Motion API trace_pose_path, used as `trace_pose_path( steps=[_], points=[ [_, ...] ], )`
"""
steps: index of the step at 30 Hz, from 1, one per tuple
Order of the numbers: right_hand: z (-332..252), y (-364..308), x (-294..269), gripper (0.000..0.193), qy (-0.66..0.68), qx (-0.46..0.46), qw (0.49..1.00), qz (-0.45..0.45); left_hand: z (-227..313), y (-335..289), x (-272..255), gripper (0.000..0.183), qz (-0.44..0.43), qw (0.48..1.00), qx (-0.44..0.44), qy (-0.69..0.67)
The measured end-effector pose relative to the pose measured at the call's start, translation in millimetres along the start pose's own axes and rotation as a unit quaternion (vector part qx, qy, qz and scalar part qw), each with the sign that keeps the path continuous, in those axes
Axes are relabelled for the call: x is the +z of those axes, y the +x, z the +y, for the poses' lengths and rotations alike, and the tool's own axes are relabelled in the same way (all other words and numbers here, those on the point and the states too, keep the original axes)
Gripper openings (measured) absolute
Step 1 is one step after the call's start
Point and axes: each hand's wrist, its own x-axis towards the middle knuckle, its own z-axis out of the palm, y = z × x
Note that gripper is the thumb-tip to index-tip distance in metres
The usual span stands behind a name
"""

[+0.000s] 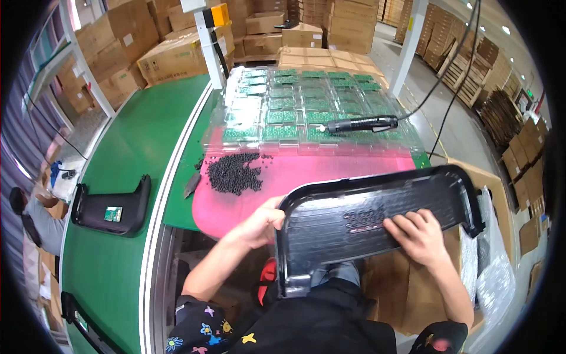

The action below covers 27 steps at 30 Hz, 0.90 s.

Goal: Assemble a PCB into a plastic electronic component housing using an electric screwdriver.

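In front of me I hold a large black plastic housing (330,230), tilted, its ribbed inner face toward me. My left hand (263,224) is closed on its upper left edge, thumb over the rim. My right hand (417,236) reaches over the lower edge, its fingers bent against the inner face beside a slotted patch; its thumb is hidden. Beyond the housing, a pink mat (318,171) carries a heap of small black parts (234,174). Behind them, clear plastic trays (283,143) hold green circuit boards. A black electric screwdriver (362,124) lies across the trays.
To the left runs a green conveyor belt (132,127) with a similar black housing (94,203) bearing a small circuit board (113,213). Another housing (82,324) sits nearer. A person (44,215) is beyond the belt. An open carton (501,194) with clear wrapping (495,283) stands at my right.
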Motion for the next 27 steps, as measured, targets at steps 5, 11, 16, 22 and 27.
trace_pose_path(
  steps=[5, 11, 16, 22, 27],
  points=[
    [19.6, 25.3, 54.5, 0.051, 0.084, -0.052, 0.99, -0.097, 40.2, 41.8, -19.7, 0.032, 0.111, 0.657, 0.048, 0.745],
    [55.5, 137.4, 66.9, 0.035, 0.289, -0.014, 0.95, -0.118, 51.7, 88.0, -15.9, 0.022, 0.081, 0.558, 0.172, 0.808],
    [86.7, 302.6, 150.2, 0.037, 0.244, 0.062, 0.963, 0.101, 52.4, 105.9, -30.1, 0.012, 0.021, 0.588, 0.243, 0.771],
    [90.3, 437.9, 262.7, 0.068, 0.175, 0.103, 0.978, 0.04, 37.9, 104.1, -41.2, 0.019, 0.053, 0.566, 0.291, 0.77],
    [89.5, 464.7, 305.2, 0.08, 0.237, 0.193, 0.951, -0.045, 37.0, 110.8, -46.6, 0.025, 0.066, 0.578, 0.324, 0.746]
  ],
)
